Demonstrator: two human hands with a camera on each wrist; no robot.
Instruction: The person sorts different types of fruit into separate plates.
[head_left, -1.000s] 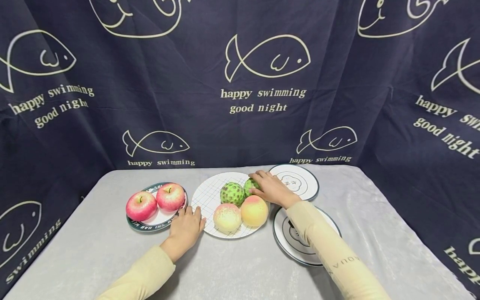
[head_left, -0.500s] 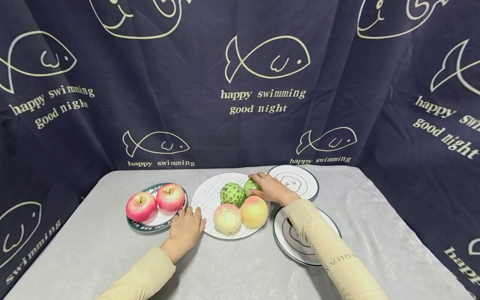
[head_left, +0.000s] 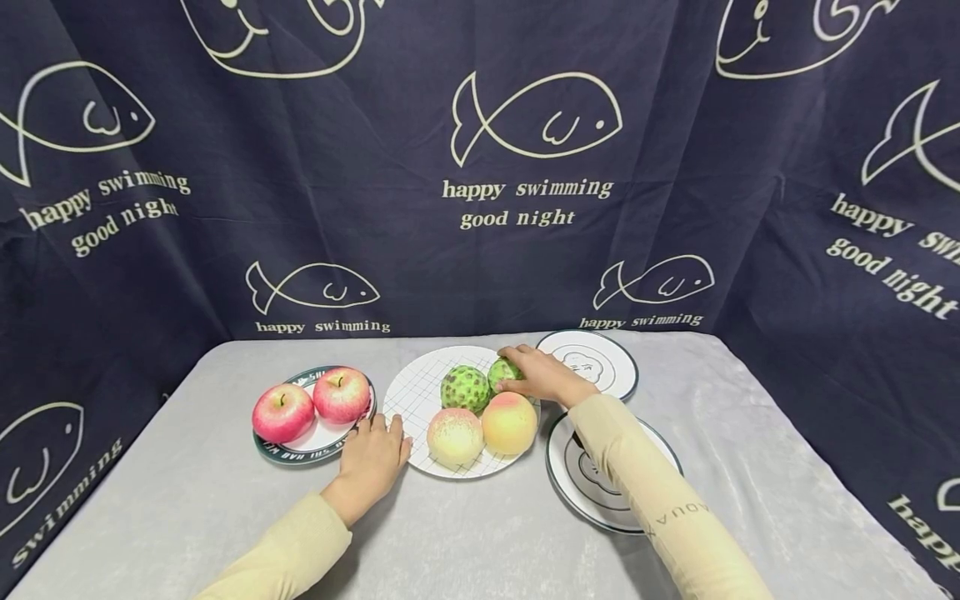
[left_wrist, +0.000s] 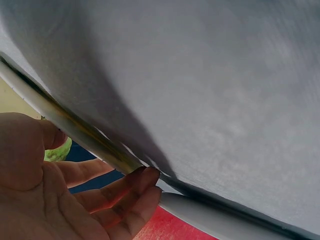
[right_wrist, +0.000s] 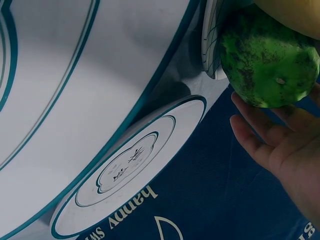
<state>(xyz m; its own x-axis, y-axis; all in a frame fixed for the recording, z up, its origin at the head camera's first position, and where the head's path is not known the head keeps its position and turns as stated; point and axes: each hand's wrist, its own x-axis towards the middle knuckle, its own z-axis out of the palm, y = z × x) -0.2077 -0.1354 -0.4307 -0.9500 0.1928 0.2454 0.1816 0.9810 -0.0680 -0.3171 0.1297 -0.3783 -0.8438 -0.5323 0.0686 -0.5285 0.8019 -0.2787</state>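
Note:
In the head view my right hand (head_left: 546,375) reaches over the back right of a white gridded plate (head_left: 408,387). Its fingers and thumb curl round a green custard apple (head_left: 502,373), partly covered by the hand; the right wrist view shows that custard apple (right_wrist: 270,60) against the fingers. Beside it on the plate sit another custard apple (head_left: 464,389) and two peaches, one pale (head_left: 455,436) and one yellow-orange (head_left: 509,423). My left hand (head_left: 371,458) rests at the plate's left edge with loosely bent fingers; in the left wrist view its fingertips are near the rim (left_wrist: 90,135).
Left of the left hand, a dark-green-rimmed plate (head_left: 288,457) bears two red apples (head_left: 282,412). Two white plates with dark rims stand at the right, one at the back (head_left: 611,367) and one nearer (head_left: 570,492), partly under the right sleeve. A patterned dark curtain (head_left: 420,275) hangs behind the table.
My right wrist and forearm have shifted very slightly left; the hand still holds the custard apple on the plate. The left hand and the other fruit stay in place.

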